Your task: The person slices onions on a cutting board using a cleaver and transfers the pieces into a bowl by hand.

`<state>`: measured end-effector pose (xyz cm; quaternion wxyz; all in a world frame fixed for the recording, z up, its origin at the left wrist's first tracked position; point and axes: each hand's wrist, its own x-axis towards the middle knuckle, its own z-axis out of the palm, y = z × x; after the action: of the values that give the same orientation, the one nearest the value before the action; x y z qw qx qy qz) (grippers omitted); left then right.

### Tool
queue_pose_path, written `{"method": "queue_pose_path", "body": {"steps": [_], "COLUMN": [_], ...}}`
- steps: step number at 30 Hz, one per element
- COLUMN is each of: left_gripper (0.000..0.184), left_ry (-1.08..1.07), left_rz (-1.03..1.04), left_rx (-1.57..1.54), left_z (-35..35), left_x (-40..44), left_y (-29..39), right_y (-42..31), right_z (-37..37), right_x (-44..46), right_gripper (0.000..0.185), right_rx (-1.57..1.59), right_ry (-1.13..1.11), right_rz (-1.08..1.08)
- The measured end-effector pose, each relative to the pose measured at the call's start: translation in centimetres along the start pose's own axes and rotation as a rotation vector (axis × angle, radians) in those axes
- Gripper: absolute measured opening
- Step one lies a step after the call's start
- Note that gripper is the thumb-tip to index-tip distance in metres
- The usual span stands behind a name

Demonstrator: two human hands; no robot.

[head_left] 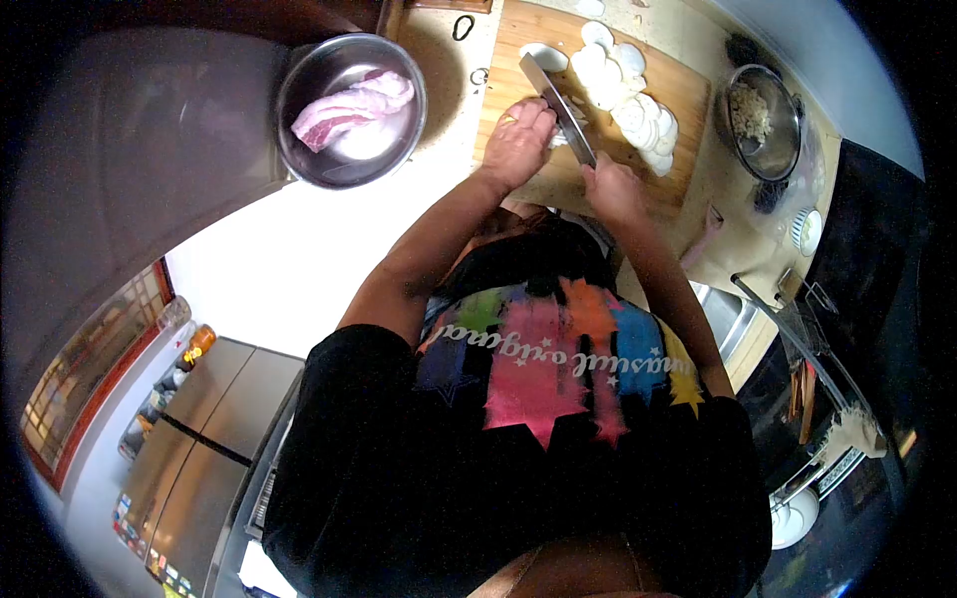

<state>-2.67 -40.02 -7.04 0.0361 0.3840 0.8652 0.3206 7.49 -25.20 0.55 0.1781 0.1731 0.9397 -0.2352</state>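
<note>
My right hand (615, 187) is wrapped round the handle of a cleaver-like knife (558, 110), whose blade lies slanted over the wooden cutting board (628, 194). Against the blade's left side, my left hand (519, 143) rests with bent fingers on a pale piece of food (558, 141), mostly hidden beneath them. Several thin white slices (646, 125) overlap in a row to the right of the knife. One more white slice (544, 56) lies near the knife's tip.
A metal bowl with raw meat (351, 110) stands left of the board. On the right are a bowl of chopped food (752, 112), a small striped bowl (806, 231) and a sink edge (726, 317). A black band (463, 27) lies near the board's upper left.
</note>
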Motion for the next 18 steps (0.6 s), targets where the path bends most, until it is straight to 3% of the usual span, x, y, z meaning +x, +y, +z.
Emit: {"method": "queue_pose_path", "body": {"steps": [5, 7, 14, 18], "left_gripper": [0.024, 0.029, 0.026, 0.030], "left_ry": [0.029, -0.014, -0.016, -0.033], "left_rz": [-0.019, -0.052, 0.041, 0.023], "left_rx": [-0.094, -0.128, -0.018, -0.097], "left_z": [-0.7, -1.2, -0.1, -0.4], "left_x": [0.2, -0.4, -0.7, -0.7], "left_y": [-0.1, -0.2, -1.1, -1.2], "right_y": [0.2, -0.5, -0.7, -0.3], "right_z": [0.3, -1.0, 0.4, 1.3], "right_x": [0.2, -0.8, 0.3, 0.4], "right_gripper": [0.026, 0.030, 0.030, 0.030], "right_rx": [0.016, 0.110, 0.011, 0.050], "right_ry": [0.098, 0.043, -0.050, 0.053], "right_rz": [-0.033, 0.056, 0.008, 0.000]}}
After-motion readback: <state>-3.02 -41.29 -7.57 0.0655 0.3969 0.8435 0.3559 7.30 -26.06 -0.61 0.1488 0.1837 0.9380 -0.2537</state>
